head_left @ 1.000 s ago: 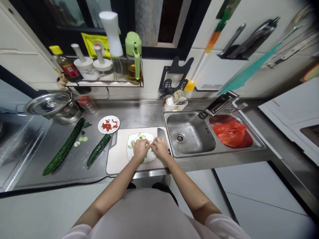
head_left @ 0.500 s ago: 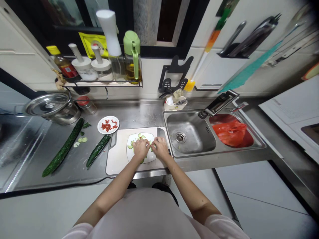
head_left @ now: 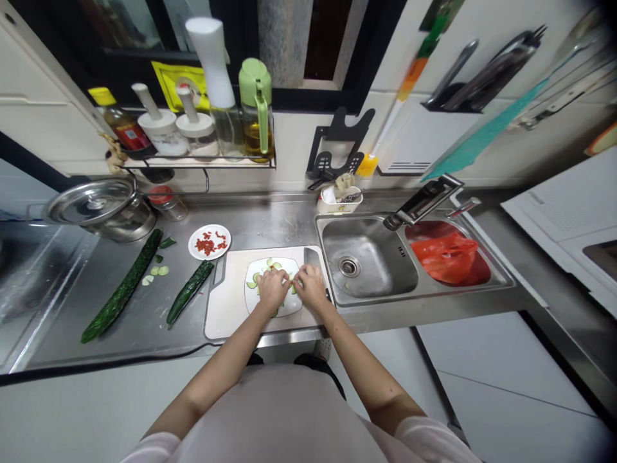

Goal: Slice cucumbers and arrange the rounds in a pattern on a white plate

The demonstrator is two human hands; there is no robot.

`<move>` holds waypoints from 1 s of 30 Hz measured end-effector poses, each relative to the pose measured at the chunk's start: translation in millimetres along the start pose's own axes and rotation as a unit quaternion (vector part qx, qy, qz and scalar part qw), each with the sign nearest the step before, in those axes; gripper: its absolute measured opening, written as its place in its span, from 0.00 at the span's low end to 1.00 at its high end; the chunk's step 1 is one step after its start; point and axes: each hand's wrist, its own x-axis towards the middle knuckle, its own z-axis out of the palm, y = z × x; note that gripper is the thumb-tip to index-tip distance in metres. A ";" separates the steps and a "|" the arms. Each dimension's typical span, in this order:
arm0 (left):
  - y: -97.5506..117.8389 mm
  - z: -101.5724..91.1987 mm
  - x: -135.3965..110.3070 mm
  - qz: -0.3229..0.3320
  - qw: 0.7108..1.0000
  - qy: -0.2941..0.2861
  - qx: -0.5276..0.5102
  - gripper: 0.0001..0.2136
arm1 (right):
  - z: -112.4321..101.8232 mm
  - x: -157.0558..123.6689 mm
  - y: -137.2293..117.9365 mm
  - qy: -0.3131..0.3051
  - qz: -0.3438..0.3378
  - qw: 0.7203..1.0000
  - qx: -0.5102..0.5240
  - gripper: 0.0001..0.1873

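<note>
A white squarish plate (head_left: 253, 303) lies on the pale cutting board (head_left: 226, 321), with thin cucumber slices (head_left: 253, 280) arranged around it and a small red bit near its far edge. Over the plate's middle, my left hand (head_left: 273, 288) has its fingers bent and pinched together. My right hand (head_left: 311, 286) comes in from the plate's right edge, fingertips pinched close to those of the left. Between the two sets of fingertips is a cucumber slice, mostly covered by the fingers. Left of the board lies a cut cucumber (head_left: 190, 294), and behind it a small plate (head_left: 210, 242) holds red chopped pieces.
A whole cucumber (head_left: 123, 289) and a few cut ends (head_left: 155, 272) lie further left, near a lidded steel pot (head_left: 103, 209) and a red-capped jar (head_left: 168, 202). To the right is a steel sink (head_left: 371, 257); a red bag (head_left: 448, 257) fills its second basin. A condiment rack (head_left: 202, 164) hangs behind.
Both hands stay over the plate, with only slight finger movement at its right side. Nothing else has visibly moved.
</note>
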 end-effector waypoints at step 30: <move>-57.4 -43.9 -58.0 -0.099 0.976 0.145 -0.131 0.07 | 2.5 97.0 -61.5 0.049 -0.049 0.991 0.111 0.08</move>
